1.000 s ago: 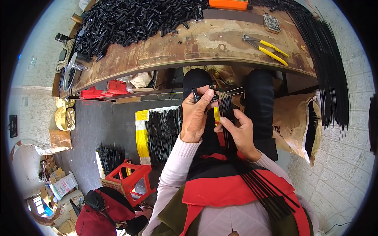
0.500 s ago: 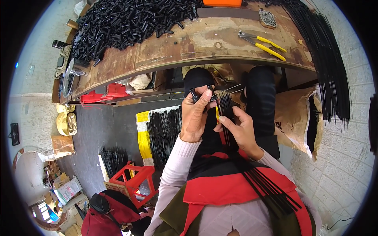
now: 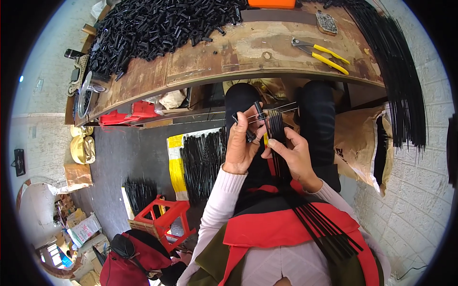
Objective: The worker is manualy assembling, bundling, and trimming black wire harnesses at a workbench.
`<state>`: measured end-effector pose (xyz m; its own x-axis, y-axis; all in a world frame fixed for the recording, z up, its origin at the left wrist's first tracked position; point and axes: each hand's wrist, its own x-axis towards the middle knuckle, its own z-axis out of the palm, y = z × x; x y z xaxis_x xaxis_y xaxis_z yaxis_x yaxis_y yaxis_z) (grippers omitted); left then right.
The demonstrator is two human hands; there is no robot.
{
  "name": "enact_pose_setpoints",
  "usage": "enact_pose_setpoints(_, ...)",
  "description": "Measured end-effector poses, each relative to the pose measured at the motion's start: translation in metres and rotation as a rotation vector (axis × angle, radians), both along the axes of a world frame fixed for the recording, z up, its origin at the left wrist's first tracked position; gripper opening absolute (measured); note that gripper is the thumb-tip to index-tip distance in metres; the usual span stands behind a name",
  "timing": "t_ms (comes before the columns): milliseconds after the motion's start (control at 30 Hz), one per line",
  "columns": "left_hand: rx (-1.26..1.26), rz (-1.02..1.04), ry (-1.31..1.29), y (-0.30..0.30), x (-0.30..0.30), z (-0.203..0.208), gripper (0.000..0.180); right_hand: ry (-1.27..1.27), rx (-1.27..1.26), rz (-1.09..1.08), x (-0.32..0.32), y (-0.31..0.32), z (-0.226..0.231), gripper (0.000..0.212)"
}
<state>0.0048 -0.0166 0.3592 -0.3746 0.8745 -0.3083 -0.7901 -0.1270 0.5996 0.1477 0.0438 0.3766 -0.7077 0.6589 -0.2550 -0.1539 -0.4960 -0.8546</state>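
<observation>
Ahead of the left grip (image 3: 238, 150) and the right grip (image 3: 298, 155) we see a worn wooden tabletop (image 3: 200, 66), with a heap of black tubes (image 3: 157, 33) ahead of the left grip and to its left. Next in size we see a bundle of black rods (image 3: 276, 128), slim, straight and dark, pinched between thumb and fingers of the right grip. Its long axis runs from just ahead of that grip back over the lap, slanting right, where we see the ends spread like a fan. On the tabletop, ahead of the right grip, we note yellow-handled pliers (image 3: 330, 63). The left grip curls around short black fittings (image 3: 260, 112); the one nearest the rods stands nearly upright. Finest of all, we see pale wires (image 3: 288, 104) pointing rightward past the rods.
</observation>
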Motion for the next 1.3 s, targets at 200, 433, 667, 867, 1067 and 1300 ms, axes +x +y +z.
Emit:
enact_pose_setpoints(200,-0.029,-0.028,0.135,0.002,-0.003,-0.001,0.060,-0.003,-0.011,-0.005,0.000,0.000,0.000,0.022)
enact_pose_setpoints(433,-0.086,0.076,0.208,0.003,0.010,0.022,0.040,-0.019,0.011,-0.029,0.001,-0.003,-0.004,0.023)
enact_pose_setpoints(667,-0.073,0.016,0.163,-0.001,0.000,0.020,0.042,0.014,0.061,-0.026,0.001,0.015,0.004,0.019)
enact_pose_setpoints(867,-0.084,0.035,0.193,0.003,0.003,0.028,0.040,-0.037,0.074,0.004,0.000,0.014,0.010,0.018)
enact_pose_setpoints(1067,-0.076,0.007,0.182,0.005,0.000,0.030,0.038,0.010,-0.006,0.041,0.001,0.019,0.010,0.017)
enact_pose_setpoints(1300,-0.071,-0.087,0.132,0.004,-0.006,0.025,0.037,0.024,-0.061,0.076,0.004,0.023,0.010,0.018)
